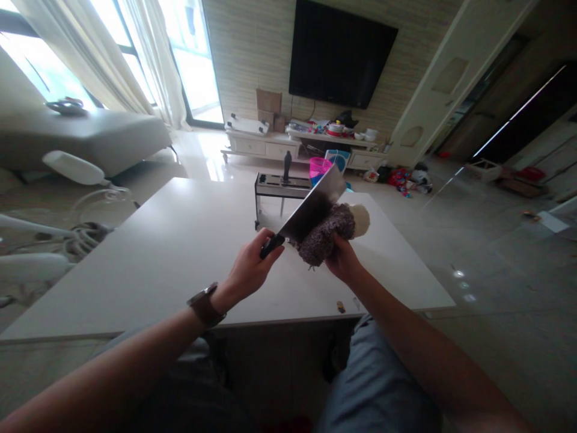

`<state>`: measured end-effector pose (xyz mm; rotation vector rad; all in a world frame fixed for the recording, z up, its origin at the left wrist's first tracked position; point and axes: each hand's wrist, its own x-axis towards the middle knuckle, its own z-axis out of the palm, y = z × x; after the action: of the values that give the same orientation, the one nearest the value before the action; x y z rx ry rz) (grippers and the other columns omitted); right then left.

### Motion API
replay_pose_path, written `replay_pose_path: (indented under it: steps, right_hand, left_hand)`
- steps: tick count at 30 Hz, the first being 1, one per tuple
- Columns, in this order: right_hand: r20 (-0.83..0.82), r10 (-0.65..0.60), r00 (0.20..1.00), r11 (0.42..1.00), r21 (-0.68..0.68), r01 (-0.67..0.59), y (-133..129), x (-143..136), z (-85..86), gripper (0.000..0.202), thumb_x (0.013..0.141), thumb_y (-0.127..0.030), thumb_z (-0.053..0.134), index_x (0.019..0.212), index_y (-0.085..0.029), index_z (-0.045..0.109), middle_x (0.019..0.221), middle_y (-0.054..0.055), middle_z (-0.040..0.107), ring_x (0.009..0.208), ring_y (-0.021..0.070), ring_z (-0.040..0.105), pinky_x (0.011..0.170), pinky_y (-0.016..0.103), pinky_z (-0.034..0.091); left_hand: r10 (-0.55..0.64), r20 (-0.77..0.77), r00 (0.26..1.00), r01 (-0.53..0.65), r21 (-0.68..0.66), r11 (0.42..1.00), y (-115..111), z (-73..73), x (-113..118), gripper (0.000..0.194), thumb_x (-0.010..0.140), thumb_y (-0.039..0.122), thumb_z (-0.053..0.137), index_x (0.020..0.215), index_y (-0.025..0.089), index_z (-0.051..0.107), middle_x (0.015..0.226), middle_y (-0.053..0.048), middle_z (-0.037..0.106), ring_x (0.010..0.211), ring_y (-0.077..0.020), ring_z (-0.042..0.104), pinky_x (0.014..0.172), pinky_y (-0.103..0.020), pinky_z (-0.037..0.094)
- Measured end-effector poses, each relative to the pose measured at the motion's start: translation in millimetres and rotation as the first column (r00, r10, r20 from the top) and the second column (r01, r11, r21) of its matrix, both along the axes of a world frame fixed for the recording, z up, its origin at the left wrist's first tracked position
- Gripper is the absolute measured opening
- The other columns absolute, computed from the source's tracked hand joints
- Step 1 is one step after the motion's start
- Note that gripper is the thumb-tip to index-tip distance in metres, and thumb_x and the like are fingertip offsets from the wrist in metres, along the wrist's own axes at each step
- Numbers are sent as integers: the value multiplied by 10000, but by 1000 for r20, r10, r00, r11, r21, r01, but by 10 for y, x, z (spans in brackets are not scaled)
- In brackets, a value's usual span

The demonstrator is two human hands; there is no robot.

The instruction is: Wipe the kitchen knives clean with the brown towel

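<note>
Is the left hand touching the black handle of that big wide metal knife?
Touching. The head view shows the left hand closed around the black handle, with no gap between them.

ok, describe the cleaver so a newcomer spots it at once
Find the white table, then the left hand above it, beside the dark wristwatch. The cleaver is in that hand: broad metal blade, unlike the upright dark handle in the rack.

There is one cleaver [314, 207], one shaggy bundle [323, 237], one rack [270, 191], one table [144, 258], one watch [206, 304] and one television [342, 54].
</note>
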<state>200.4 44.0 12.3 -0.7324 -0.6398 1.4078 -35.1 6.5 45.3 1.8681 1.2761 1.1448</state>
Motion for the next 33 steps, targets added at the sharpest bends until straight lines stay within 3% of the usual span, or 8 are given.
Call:
replay_pose_path:
  steps: [5, 12, 16, 22, 26, 30, 33]
  right_hand:
    - [-36, -5, 999, 1000, 14, 5, 19, -5, -13, 404, 702, -297, 886, 1070, -260, 724, 1077, 11, 810, 1106, 259, 736, 1059, 470, 583]
    - [-44, -34, 998, 999, 35, 35, 51, 12, 12, 420, 727, -319, 871, 1114, -270, 715, 1158, 8, 795, 1176, 247, 710, 1116, 488, 544]
    - [-23, -22, 999, 1000, 17, 23, 27, -3, 25, 423, 697, -333, 891, 1077, -254, 722, 1110, 9, 803, 1129, 244, 726, 1106, 471, 554]
    - [19, -57, 998, 997, 45, 56, -13, -60, 33, 462, 627, -247, 926, 1043, -244, 726, 1080, 22, 806, 1074, 253, 745, 1062, 465, 583]
    - [14, -136, 991, 988, 69, 135, -8, -78, 40, 515, 600, -241, 942, 1063, -247, 717, 1103, 27, 805, 1111, 254, 733, 1087, 478, 564]
    - [27, -150, 988, 984, 100, 147, 9, -38, 36, 478, 634, -272, 930, 1056, -264, 706, 1112, 12, 803, 1143, 248, 719, 1103, 491, 549]
    - [51, -97, 994, 991, 95, 92, 23, -9, 19, 428, 662, -318, 921, 1030, -258, 710, 1094, 15, 805, 1156, 243, 715, 1111, 468, 544]
  left_hand:
    - [59, -103, 993, -48, 111, 993, -6, 2, 13, 163, 944, 365, 605, 961, 205, 582, 674, 62, 539, 583, -105, 394, 594, -240, 329]
    - [219, -8, 976, -215, 157, 964, 95, -36, -58, 149, 947, 346, 611, 985, 207, 578, 702, 57, 569, 602, -113, 437, 590, -236, 331]
    - [196, 29, 980, -198, 180, 964, 76, -62, -44, 163, 946, 358, 617, 982, 206, 571, 715, 53, 579, 608, -112, 444, 592, -229, 345]
    - [83, -66, 994, -69, 201, 977, 4, -59, -1, 170, 947, 362, 624, 991, 200, 599, 721, 41, 603, 612, -115, 461, 617, -233, 363]
    - [178, -91, 980, -155, 222, 963, 79, -67, -54, 184, 950, 375, 624, 1025, 207, 618, 743, 29, 622, 624, -125, 482, 619, -245, 349]
    - [252, 3, 968, -249, 166, 954, 192, -67, -125, 160, 928, 352, 645, 972, 208, 591, 718, 39, 601, 590, -110, 458, 574, -237, 325]
    - [157, 230, 961, -162, 5, 987, 197, -45, -112, 178, 917, 359, 644, 930, 215, 540, 638, 72, 533, 486, -89, 419, 469, -215, 308]
